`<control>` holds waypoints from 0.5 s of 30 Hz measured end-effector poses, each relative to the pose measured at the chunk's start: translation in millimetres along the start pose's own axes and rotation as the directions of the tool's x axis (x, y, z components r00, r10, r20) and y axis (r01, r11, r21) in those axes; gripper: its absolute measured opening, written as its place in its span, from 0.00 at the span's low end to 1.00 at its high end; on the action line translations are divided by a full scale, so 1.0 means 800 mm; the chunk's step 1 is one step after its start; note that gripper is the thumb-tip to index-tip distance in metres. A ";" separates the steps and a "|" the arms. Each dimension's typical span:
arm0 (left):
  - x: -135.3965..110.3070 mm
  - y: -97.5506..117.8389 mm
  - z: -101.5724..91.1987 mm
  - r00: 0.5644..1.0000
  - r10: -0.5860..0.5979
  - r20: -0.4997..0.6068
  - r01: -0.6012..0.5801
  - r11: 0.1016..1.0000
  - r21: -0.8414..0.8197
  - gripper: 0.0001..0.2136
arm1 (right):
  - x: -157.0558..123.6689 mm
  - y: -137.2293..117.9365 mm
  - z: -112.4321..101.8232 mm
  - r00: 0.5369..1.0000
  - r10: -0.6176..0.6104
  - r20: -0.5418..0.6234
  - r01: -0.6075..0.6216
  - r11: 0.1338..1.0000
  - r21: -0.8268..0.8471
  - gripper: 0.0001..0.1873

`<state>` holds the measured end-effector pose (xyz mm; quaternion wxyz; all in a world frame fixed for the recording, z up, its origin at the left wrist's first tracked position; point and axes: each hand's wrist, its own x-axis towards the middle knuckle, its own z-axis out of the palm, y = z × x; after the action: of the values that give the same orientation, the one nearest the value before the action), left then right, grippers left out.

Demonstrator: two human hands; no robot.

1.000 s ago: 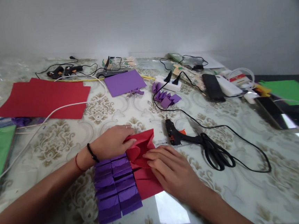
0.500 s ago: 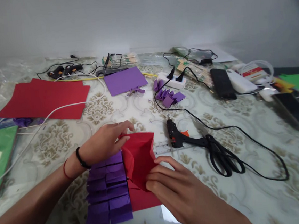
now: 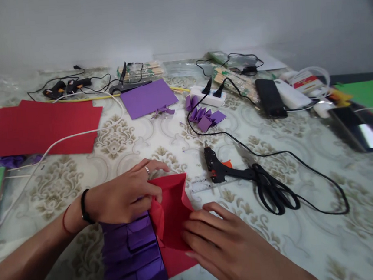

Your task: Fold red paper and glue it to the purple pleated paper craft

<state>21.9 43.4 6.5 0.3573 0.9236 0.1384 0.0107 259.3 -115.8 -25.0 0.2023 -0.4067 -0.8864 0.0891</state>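
Note:
A folded red paper piece (image 3: 172, 211) lies on the patterned table in front of me, joined to a block of folded purple paper pieces (image 3: 133, 258) at its left. My left hand (image 3: 124, 197) pinches the red paper's upper left edge with thumb and fingers. My right hand (image 3: 217, 237) presses fingertips down on the red paper's lower right side, fingers together.
A black glue gun (image 3: 215, 168) and black scissors (image 3: 272, 191) lie to the right, with a black cable (image 3: 305, 155) looping round. Red sheets (image 3: 38, 127), a purple sheet (image 3: 148, 99), small purple folded pieces (image 3: 206, 118), a power strip (image 3: 208, 95) and phones sit farther back.
The red flap has been folded flatter. My left hand shifted down the red paper's left edge. My right hand slid lower, toward me, on the paper. The view drifted.

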 end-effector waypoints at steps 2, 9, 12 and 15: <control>-0.003 -0.003 -0.002 1.000 0.000 0.008 0.000 0.999 -0.050 0.07 | -0.001 0.001 -0.003 1.000 0.010 0.019 -0.009 0.999 -0.054 0.13; -0.016 -0.030 -0.003 0.998 -0.029 0.060 0.038 0.986 -0.162 0.09 | -0.012 0.008 -0.009 0.996 0.088 -0.008 -0.088 0.978 -0.187 0.15; -0.024 -0.032 -0.010 0.997 -0.050 0.061 0.057 0.992 -0.115 0.09 | -0.009 0.015 -0.009 0.998 0.068 0.008 -0.065 0.979 -0.195 0.19; -0.037 -0.026 -0.020 0.998 -0.058 -0.014 0.056 0.995 -0.079 0.11 | 0.004 0.026 -0.011 1.000 0.012 -0.002 -0.012 0.981 -0.193 0.20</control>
<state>-13.5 60.9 6.6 0.3921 0.9045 0.1672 0.0135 275.4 -100.0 -22.7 0.1619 -0.4299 -0.8882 0.0037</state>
